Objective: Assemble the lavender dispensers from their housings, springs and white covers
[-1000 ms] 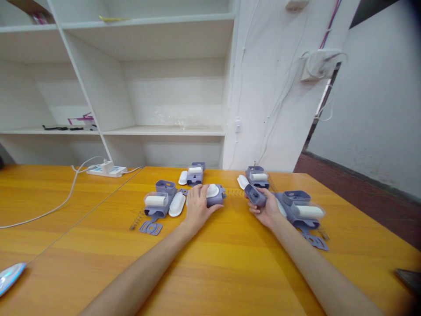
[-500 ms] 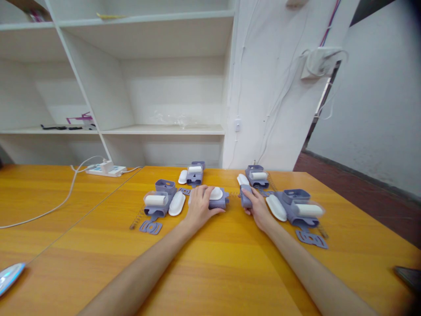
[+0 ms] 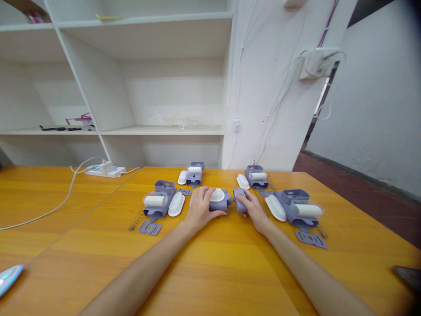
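On the wooden table, my left hand (image 3: 199, 207) is wrapped round the left end of a grey-purple plastic housing (image 3: 221, 204) lying on its side. A white rounded piece (image 3: 217, 195) shows along the top of that housing; its covered end is hidden by my fingers. Just to the right, my right hand (image 3: 255, 210) grips a smaller grey-purple box-shaped part (image 3: 240, 200). A narrow gap separates this part from the housing's tabbed end. Behind my right hand lies a white oval cover (image 3: 243, 181), and a thin coil spring (image 3: 263, 206) is partly visible beside the fingers.
Similar sets of parts stand around: a grey housing with white roller (image 3: 155, 201) at left, another (image 3: 304, 210) at right, and two farther back. Flat grey cut-out plates (image 3: 311, 239) lie near them. A power strip (image 3: 105, 169) with cables sits at the back left.
My right hand has moved left with the grey-purple part, bringing it nearer the housing's end. The white oval cover behind it shows more fully. My left hand stays on the housing.
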Tool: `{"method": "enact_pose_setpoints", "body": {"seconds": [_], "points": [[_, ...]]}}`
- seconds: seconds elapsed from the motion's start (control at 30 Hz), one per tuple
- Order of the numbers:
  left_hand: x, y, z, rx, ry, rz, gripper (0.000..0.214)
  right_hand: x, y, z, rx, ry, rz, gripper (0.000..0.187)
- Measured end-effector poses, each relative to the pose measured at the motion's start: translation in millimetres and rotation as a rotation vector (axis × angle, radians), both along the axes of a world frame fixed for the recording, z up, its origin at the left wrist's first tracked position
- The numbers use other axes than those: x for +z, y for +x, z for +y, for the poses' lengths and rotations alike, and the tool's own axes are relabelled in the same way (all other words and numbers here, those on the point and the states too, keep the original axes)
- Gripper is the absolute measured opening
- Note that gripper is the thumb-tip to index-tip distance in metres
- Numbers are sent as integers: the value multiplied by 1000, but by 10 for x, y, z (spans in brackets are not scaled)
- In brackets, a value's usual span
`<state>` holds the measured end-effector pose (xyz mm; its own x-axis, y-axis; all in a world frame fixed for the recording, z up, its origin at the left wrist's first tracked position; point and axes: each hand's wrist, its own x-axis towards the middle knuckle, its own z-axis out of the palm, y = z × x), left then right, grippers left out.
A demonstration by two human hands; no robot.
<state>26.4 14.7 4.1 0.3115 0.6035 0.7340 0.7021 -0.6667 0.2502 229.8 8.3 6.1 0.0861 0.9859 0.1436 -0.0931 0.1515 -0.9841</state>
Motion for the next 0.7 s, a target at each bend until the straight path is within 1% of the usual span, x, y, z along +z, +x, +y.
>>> {"method": "enact_pose_setpoints", "body": {"seconds": [0.07,0.13,0.3,0.37,0.43,0.5,0.63,0.7], "points": [[-6,4,0,-15,7,22,75,-13,-33,-7,-3,23,-21,34],[-12,7,2,-17,12,28,76,-18,-36,3,4,5,16,31],[-15,5,4,-7,14,18,75,2,-40,38,123,-133,250,23],[-11,1,2,-5,10,11,74,9,-72,39,134,-181,306,22],[-7,-3,0,-8,4,11,73,3,-119,33,101,-199,314,20],[-3,-4,-2,-15,3,16,73,-19,-172,19,54,-172,280,21],[4,-3,-5,-23,7,19,70,-86,-270,-15,-81,-32,136,34],[6,1,-8,-28,9,26,69,-109,-296,-19,-172,24,94,36]]}}
